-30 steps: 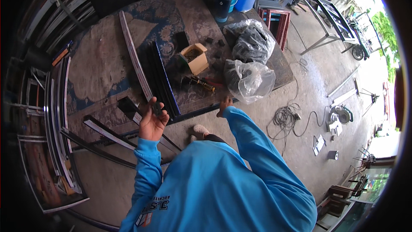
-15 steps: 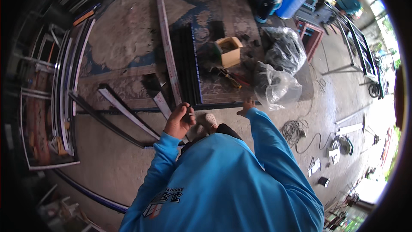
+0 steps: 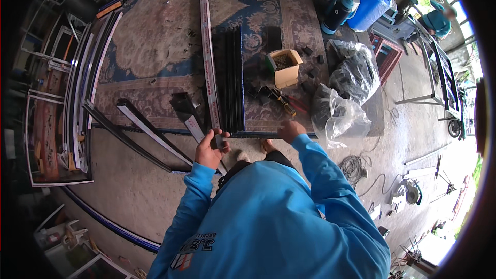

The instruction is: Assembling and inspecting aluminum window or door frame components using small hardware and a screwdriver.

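Near the front edge of the carpet-covered platform [image 3: 139, 93], my left hand [image 3: 208, 151] is closed, pinching a small dark grey piece [image 3: 221, 140]. It is just in front of the near end of a long pale bar [image 3: 208, 51]. My right hand [image 3: 293, 130] reaches over the same edge, back of the hand up; its fingertips are hidden. Closest beyond it lies a yellow-and-black screwdriver [image 3: 288, 106] beside red-handled pliers [image 3: 301, 104]. Several long black profiles [image 3: 233, 82] lie between the hands. Behind the tools sits an open cardboard box [image 3: 285, 72] of small hardware.
Clear plastic bags [image 3: 338, 116] rest at the platform's right edge, behind them a dark flask [image 3: 338, 14] and a blue container [image 3: 368, 2]. Angled profiles [image 3: 155, 134] overhang the front left. Coiled cable [image 3: 356, 169] lies on the floor. Another person [image 3: 436, 21] is far right.
My right hand has moved slightly left along the platform edge, its fingers less visible. The left hand has dropped a little, still gripping the small piece. One foot has shifted right.
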A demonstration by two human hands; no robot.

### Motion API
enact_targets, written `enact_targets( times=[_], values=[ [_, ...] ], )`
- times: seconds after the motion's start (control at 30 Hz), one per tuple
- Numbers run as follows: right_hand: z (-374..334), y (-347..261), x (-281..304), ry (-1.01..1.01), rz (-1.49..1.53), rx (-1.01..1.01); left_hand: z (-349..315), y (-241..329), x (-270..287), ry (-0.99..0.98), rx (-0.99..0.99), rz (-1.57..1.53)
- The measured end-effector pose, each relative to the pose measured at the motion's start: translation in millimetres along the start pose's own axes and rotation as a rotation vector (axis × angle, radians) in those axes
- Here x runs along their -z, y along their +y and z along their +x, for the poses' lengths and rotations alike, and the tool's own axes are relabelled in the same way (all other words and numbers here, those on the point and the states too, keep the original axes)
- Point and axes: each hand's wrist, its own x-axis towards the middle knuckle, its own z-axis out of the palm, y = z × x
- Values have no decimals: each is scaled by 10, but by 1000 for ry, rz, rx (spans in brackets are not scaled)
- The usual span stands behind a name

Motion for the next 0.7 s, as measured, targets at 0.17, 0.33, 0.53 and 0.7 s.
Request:
enact_targets(
  times=[0.17, 0.33, 0.53, 0.7],
  values=[
    [508, -510, 89, 255, 12, 123, 470, -217, -12, 48, -34, 94],
    [1005, -364, -41, 171, 23, 83, 881, -602, -305, 89, 95, 85],
    [1003, -278, 186, 125, 93, 138, 1304, -861, -513, 216, 105, 9],
    [884, -117, 439, -496, 1059, 292, 1543, -959, -522, 212, 27, 35]
  ],
)
